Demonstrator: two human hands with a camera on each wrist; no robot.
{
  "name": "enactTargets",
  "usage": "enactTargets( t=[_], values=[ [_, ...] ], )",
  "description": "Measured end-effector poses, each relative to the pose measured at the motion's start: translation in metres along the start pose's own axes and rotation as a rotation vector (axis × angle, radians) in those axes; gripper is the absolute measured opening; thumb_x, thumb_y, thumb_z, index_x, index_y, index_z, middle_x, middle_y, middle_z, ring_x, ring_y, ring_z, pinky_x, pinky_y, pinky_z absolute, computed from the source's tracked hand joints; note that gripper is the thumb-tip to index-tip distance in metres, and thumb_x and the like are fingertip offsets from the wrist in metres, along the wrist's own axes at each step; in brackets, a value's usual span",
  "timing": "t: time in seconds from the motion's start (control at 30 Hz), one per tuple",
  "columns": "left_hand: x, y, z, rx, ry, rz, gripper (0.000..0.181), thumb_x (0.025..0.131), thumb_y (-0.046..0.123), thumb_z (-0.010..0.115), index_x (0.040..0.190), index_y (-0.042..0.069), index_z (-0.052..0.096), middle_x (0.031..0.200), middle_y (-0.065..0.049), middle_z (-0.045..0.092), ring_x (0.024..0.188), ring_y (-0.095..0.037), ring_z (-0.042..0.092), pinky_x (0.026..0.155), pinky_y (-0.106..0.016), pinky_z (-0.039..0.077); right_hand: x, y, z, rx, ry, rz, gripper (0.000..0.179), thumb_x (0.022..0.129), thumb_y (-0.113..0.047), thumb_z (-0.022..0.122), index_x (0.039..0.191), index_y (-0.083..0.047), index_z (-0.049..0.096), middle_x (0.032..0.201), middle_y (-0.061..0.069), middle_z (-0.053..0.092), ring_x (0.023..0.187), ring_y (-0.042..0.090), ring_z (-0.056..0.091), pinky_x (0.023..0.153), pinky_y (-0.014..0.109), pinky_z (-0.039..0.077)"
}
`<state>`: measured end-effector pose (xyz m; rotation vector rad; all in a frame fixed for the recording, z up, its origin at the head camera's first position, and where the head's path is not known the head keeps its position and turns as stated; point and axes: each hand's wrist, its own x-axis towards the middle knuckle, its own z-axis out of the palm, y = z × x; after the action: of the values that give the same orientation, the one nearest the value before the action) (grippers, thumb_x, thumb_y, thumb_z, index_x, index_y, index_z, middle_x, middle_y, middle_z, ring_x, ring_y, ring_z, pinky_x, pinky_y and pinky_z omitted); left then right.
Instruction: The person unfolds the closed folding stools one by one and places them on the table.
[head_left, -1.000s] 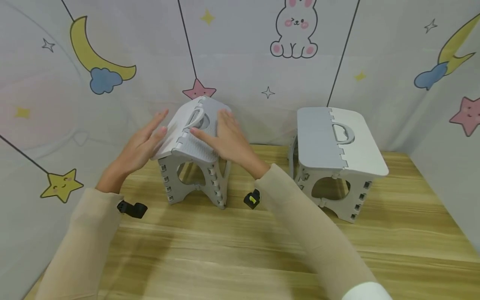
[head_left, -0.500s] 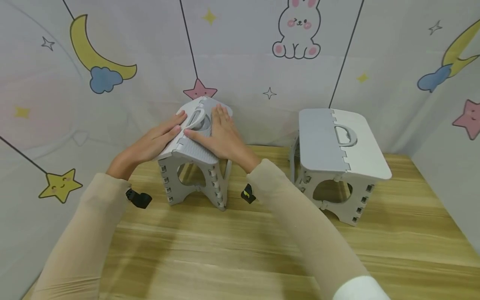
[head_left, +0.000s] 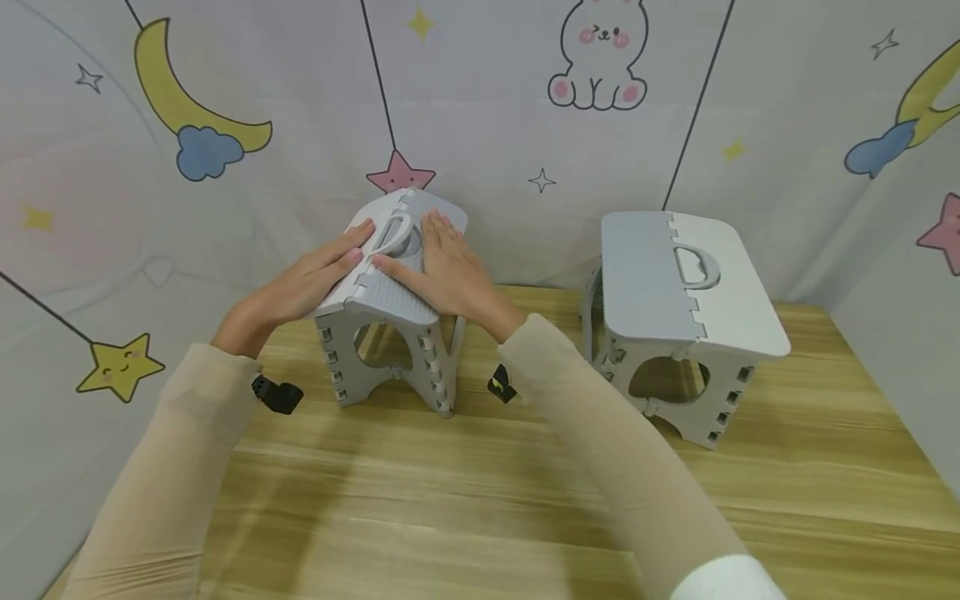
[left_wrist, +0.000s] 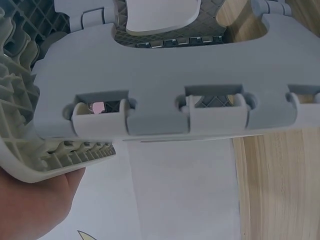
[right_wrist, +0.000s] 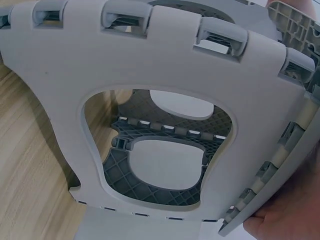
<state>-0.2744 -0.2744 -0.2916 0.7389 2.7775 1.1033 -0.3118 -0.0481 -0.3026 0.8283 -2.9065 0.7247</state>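
A folding step stool (head_left: 408, 308) stands on the wood-grain surface at left, its two-part top peaked along the hinge like a roof, with a loop handle (head_left: 400, 236) standing up at the ridge. My left hand (head_left: 303, 282) lies with straight fingers on the white half. On the grey half rests my right hand (head_left: 461, 275), fingers extended, its thumb pointing toward the handle. Both palms face down on the slopes. In the left wrist view the hinged leg panel (left_wrist: 160, 75) fills the upper part; the right wrist view shows another leg panel (right_wrist: 55, 75) with a large cutout.
A second folding stool (head_left: 645, 275), grey and white, stands unfolded at right with a flat top. Behind both hangs a white cloth (head_left: 487, 100) printed with a rabbit, stars and moons. The wood-grain surface (head_left: 420, 500) spreads in front.
Both hands, apart from the ridge a second ago, have come onto the stool's top; the left moved right and down onto the white half. Little differs over the last half second.
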Motion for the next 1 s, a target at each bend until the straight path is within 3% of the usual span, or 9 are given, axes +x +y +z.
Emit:
enactTargets(
  t=[0.53, 1.0],
  values=[
    [-0.0016, 0.0029, 0.0009, 0.104, -0.011, -0.043, 0.058, 0.110, 0.038, 0.030, 0.161, 0.019, 0.012, 0.167, -0.002, 0.004, 0.152, -0.026, -0.003, 0.118, -0.060, 0.003, -0.0003, 0.0009, -0.0029, -0.077, -0.039, -0.001, 0.107, 0.093, -0.078, 0.032, 0.158, 0.001, 0.004, 0.166, 0.014, 0.001, 0.152, 0.021, -0.001, 0.121, 0.030, 0.001],
    [0.0020, 0.0009, 0.0022, 0.191, -0.005, -0.027, 0.058, 0.109, 0.037, 0.034, 0.161, 0.015, 0.018, 0.167, -0.006, 0.008, 0.152, -0.028, 0.001, 0.119, -0.060, 0.004, 0.0013, 0.0024, -0.0061, -0.180, -0.068, -0.015, 0.104, 0.094, -0.077, 0.032, 0.158, 0.003, 0.011, 0.165, 0.015, 0.008, 0.152, 0.023, 0.005, 0.121, 0.031, 0.003]
  ],
)
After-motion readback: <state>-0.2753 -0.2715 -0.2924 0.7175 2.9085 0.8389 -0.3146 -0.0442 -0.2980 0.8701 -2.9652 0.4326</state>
